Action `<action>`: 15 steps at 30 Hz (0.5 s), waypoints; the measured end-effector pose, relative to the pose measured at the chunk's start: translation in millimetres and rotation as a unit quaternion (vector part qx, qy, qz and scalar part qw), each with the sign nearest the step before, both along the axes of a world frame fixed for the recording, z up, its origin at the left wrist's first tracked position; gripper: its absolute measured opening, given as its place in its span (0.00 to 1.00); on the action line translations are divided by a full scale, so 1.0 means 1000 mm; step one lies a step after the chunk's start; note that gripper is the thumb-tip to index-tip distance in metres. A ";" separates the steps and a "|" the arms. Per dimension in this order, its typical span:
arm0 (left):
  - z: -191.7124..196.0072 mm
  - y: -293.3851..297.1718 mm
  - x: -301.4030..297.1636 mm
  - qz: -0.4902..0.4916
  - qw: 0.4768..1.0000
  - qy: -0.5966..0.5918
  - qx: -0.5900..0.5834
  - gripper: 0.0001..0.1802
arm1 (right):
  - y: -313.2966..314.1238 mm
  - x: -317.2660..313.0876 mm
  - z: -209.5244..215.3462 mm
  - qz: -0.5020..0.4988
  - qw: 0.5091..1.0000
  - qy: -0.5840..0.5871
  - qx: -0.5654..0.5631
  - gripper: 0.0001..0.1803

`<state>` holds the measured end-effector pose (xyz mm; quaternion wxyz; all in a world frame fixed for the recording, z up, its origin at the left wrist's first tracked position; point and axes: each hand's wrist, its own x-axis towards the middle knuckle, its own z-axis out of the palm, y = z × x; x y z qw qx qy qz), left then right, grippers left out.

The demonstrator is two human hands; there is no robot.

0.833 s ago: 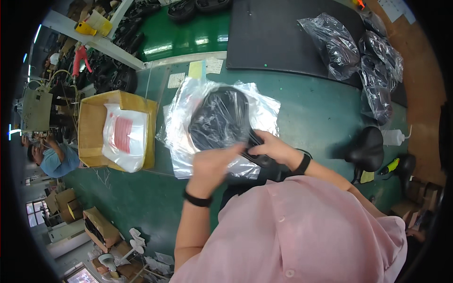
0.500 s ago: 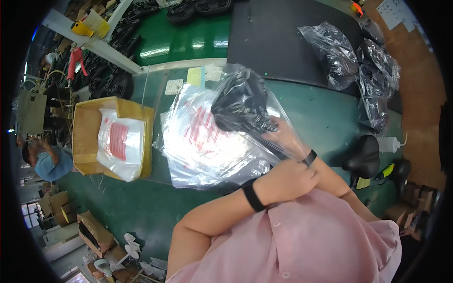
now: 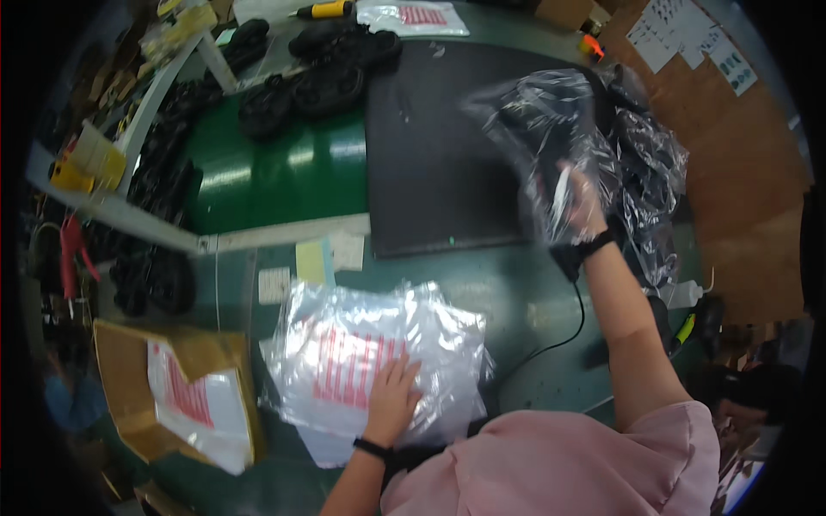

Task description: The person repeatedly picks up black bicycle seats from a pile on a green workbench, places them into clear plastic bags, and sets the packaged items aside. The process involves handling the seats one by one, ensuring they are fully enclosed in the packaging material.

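I'm looking down on the green work desk (image 3: 516, 297) and the right hand (image 3: 578, 199) is up over its far right part, fingers closed on a clear plastic bag with a black moulded part inside (image 3: 542, 138). The bag hangs in the air above the right edge of the black mat (image 3: 439, 146), just beside a heap of bagged black parts (image 3: 650, 172) at the desk's right edge. A dark band sits on that wrist.

Left hand (image 3: 391, 397) is flat and open, palm down, fingers spread, pressing on a stack of clear plastic bags with red print (image 3: 370, 361) at the near edge of the desk, right in front of me. It holds nothing, just rests on top.

At the near left corner I see an open brown cardboard box (image 3: 129, 378) with more red-printed bags lying in it. Loose black moulded parts (image 3: 318, 69) lie along the far side, on the green surface left of the mat.
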<state>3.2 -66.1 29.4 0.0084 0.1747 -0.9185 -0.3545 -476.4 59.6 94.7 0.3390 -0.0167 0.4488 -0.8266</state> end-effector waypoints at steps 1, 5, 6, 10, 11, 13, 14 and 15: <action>0.001 -0.006 0.002 -0.008 1.000 0.005 0.005 0.33 | -0.006 -0.038 0.007 -0.035 0.997 -0.051 -0.042 0.19; -0.007 -0.025 0.009 -0.030 0.998 0.037 0.051 0.30 | -0.073 -0.111 -0.009 -0.223 0.971 0.072 -0.041 0.20; -0.011 -0.030 0.009 -0.031 0.997 0.040 0.065 0.29 | -0.100 -0.116 -0.026 -0.164 0.982 0.090 0.009 0.20; -0.014 -0.036 0.007 -0.016 0.994 0.041 0.102 0.25 | -0.281 -0.035 -0.055 0.127 0.959 0.178 0.179 0.21; -0.015 -0.037 0.006 -0.015 0.994 0.043 0.104 0.25 | -0.323 -0.020 -0.057 0.155 0.957 0.149 0.194 0.23; -0.028 -0.029 0.012 -0.034 0.997 0.016 0.073 0.23 | -0.396 -0.017 -0.076 0.228 0.949 0.106 0.191 0.30; -0.035 -0.022 0.017 -0.034 0.998 0.002 0.059 0.23 | -0.431 -0.001 -0.077 0.242 0.953 0.053 0.172 0.34; -0.039 -0.018 0.020 -0.016 0.998 0.014 0.056 0.21 | -0.461 0.011 -0.081 0.225 0.961 -0.002 0.159 0.36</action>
